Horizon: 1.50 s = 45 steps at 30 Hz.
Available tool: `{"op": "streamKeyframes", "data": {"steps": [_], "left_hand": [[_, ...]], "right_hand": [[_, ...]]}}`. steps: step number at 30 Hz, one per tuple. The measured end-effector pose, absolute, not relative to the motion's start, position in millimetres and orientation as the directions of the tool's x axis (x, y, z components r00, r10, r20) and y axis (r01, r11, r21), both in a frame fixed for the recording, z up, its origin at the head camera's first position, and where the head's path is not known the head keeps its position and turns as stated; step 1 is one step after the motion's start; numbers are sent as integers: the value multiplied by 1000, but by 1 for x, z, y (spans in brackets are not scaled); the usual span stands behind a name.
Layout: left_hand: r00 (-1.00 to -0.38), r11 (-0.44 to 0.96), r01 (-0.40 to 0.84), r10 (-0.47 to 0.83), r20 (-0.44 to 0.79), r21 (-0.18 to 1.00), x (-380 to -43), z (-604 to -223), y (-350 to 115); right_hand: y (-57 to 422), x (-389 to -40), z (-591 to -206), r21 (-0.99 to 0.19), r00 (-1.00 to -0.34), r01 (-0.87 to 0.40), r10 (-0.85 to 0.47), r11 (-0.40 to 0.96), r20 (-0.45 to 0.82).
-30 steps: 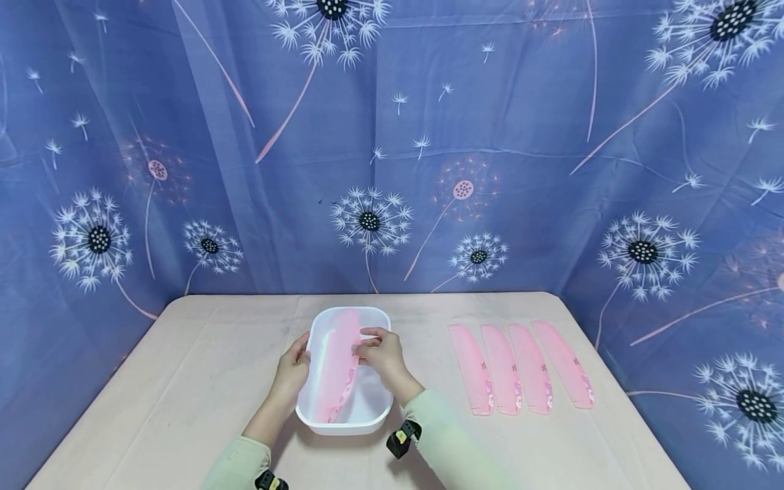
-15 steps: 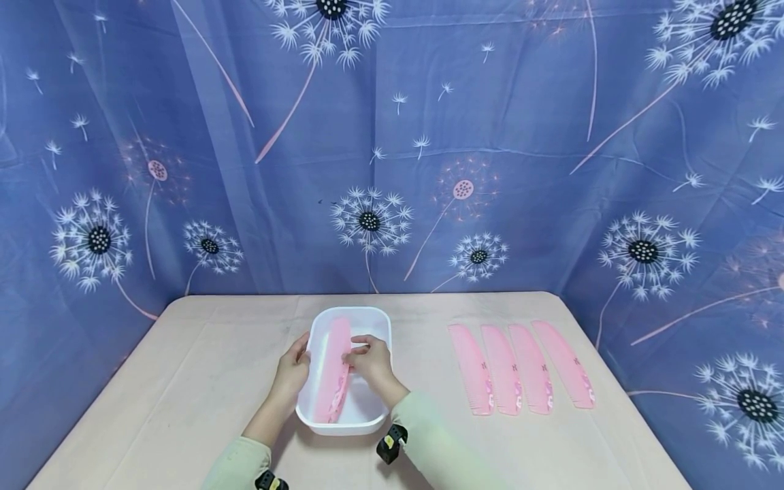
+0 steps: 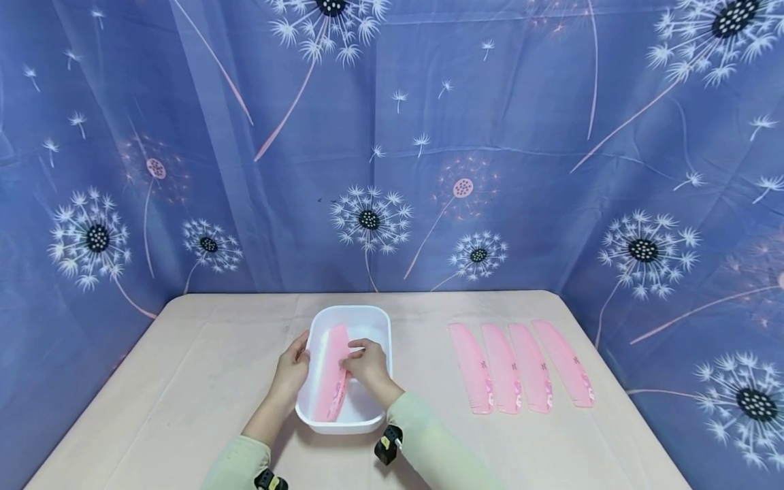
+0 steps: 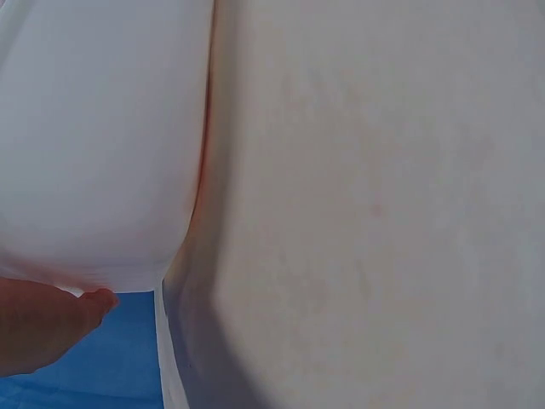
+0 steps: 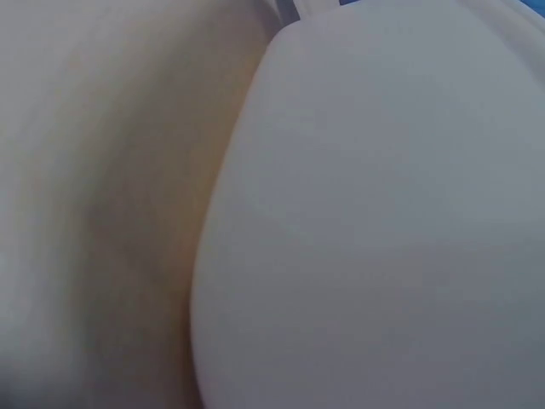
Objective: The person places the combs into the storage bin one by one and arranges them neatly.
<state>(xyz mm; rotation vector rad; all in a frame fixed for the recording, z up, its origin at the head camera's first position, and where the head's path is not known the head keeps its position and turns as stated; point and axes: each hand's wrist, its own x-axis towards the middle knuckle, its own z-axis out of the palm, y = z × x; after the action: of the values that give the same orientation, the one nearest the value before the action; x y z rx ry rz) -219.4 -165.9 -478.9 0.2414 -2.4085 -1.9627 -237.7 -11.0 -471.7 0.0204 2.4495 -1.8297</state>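
A white rectangular plastic tub point(image 3: 373, 320) stands on the table in the head view. My left hand point(image 3: 290, 367) grips its left rim, thumb on the inner side; in the left wrist view a finger point(image 4: 51, 319) shows at the tub's wall point(image 4: 102, 153). Inside the tub is a long pink comb point(image 3: 333, 374), slanting from upper right to lower left with a printed pattern along its right edge. My right hand point(image 3: 370, 366) pinches that right edge near mid-length. The right wrist view holds only the tub's outer wall point(image 5: 366, 187) and the table.
Several more pink combs point(image 3: 502, 367) lie side by side on the right part of the pale cloth-covered table point(image 3: 184, 388). A blue curtain with dandelion prints point(image 3: 294, 224) hangs behind the table and along its sides.
My right hand has moved left and slightly down into the tub, bringing the pink comb lower and further left. My left hand has stayed on the rim.
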Motion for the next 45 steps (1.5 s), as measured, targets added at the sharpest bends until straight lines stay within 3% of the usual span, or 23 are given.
{"op": "streamKeyframes", "data": {"steps": [15, 22, 31, 45], "left_hand": [[-987, 209, -124, -131, -98, 970, -220, -479, -166], [-986, 198, -119, -136, -93, 973, -222, -479, -166], [-987, 209, -119, -126, -94, 971, -220, -479, -166], [-985, 192, -129, -142, -103, 973, -221, -481, -167]], "right_hand": [[-7, -236, -465, -920, -996, -41, -87, 390, 7], [-3, -235, -451, -942, -991, -70, -129, 329, 28], [11, -234, -434, -986, -983, -65, -180, 155, 36], [54, -223, -393, -975, -972, -202, -143, 94, 188]]}}
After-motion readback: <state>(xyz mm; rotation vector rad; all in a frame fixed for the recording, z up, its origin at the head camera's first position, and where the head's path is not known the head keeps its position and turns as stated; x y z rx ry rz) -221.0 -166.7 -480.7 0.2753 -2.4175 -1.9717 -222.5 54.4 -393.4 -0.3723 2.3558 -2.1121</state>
